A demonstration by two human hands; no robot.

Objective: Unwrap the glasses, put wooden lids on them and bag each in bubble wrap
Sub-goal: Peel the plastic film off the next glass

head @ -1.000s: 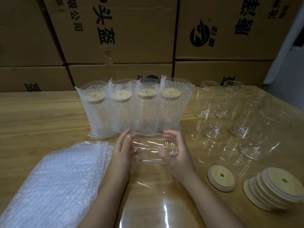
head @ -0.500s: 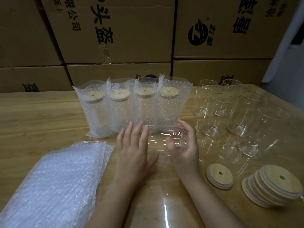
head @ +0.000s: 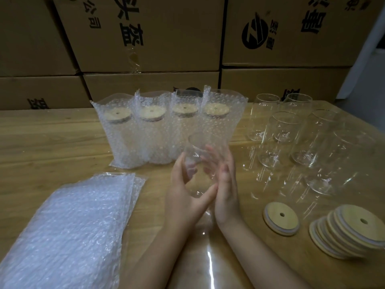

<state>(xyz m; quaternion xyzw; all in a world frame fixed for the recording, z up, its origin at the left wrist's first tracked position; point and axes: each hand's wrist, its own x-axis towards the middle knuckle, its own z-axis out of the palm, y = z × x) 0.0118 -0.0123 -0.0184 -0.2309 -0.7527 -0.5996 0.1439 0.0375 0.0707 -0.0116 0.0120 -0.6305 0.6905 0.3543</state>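
The unwrapping step looks nearly done. Both hands hold a glass (head: 198, 151) just above the middle of the worktop (head: 41, 147), in front of the row of bagged glasses (head: 166, 130). The left hand (head: 183, 197) curls its fingers under the base, and the right hand (head: 227, 192) wraps the far side. The glass's long axis is tilted, with the mouth up and away toward the far edge. Clear film (head: 208, 263) lies slack at the near edge. The likely next move is to stand the glass upright and then reach for the single wooden lid (head: 281, 221) toward the right edge.
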